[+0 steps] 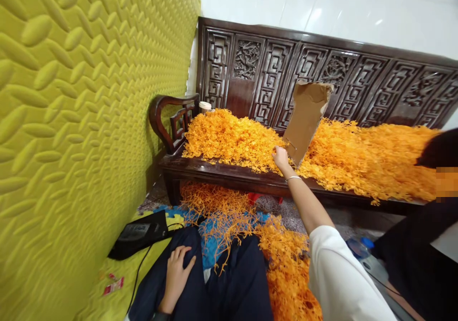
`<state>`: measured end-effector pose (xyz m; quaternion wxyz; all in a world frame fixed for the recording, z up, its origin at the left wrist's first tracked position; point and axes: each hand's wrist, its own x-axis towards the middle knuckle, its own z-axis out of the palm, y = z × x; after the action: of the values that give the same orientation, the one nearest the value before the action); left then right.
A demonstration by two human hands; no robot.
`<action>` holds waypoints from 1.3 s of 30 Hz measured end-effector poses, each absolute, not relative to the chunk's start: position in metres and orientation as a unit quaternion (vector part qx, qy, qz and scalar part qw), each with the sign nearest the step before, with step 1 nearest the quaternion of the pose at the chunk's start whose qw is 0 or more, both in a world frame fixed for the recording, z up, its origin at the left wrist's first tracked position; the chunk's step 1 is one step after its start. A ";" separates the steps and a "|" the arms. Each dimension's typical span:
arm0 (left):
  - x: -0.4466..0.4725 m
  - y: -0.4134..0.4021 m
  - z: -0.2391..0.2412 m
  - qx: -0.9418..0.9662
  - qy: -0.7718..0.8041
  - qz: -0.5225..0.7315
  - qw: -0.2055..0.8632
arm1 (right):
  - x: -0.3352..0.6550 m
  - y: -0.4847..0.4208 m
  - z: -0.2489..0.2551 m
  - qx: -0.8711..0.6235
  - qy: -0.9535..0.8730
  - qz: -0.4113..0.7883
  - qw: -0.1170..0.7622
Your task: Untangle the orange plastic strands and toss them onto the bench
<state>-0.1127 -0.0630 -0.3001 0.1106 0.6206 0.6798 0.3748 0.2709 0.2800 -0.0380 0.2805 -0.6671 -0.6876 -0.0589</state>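
Note:
My left hand (178, 274) lies on my left thigh in dark trousers, fingers spread and holding nothing. My right hand (280, 158) is stretched out to the bench's front edge, its fingers pinched together; whatever is between them is too small to make out. Just beyond it is a heap of small orange branching plastic pieces (232, 137). An upright brown cardboard piece (306, 116) stands right of the hand, between this heap and a second orange heap (372, 156). Thin orange strands (229, 216) hang over my lap and the floor in front.
The dark carved wooden bench (214, 169) runs across the view beside a yellow padded wall (89, 97). A black device (139, 234) with a cable lies at left. More orange pieces (286, 273) lie beside my right leg. Another person in dark clothes (418, 244) sits at right.

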 end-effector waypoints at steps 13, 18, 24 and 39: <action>-0.113 -0.061 -0.304 0.615 0.683 0.373 0.125 | 0.235 0.283 -0.045 -0.559 -0.759 -0.040 0.332; -0.113 -0.061 -0.301 0.611 0.686 0.373 0.130 | 0.199 0.287 -0.040 -0.498 -0.795 0.005 0.347; -0.111 -0.062 -0.298 0.609 0.688 0.371 0.135 | 0.158 0.236 -0.055 -0.380 -0.849 0.054 0.364; -0.113 -0.061 -0.300 0.618 0.678 0.377 0.131 | 0.244 0.072 -0.236 -0.551 -0.736 0.204 0.335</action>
<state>-0.1130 -0.0612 -0.3003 0.1307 0.6180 0.6776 0.3766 0.2435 0.0724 -0.2363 0.3347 -0.5513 -0.7365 0.2039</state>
